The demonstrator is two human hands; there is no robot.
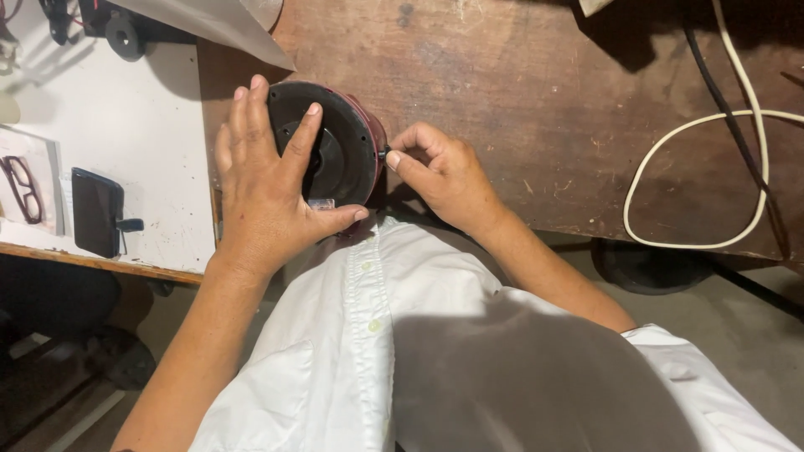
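Note:
A round appliance base, dark red on the side with a black underside, lies on a brown wooden table close to its near edge. My left hand is spread over the black underside and holds the base steady, thumb hooked under its near rim. My right hand rests at the base's right side, with fingertips pinched on a small dark part at the rim. What the fingertips pinch is too small to make out.
A white surface adjoins on the left, with a dark phone and a pair of glasses on it. A white cable loops over the table at right beside a black cable. My white shirt fills the foreground.

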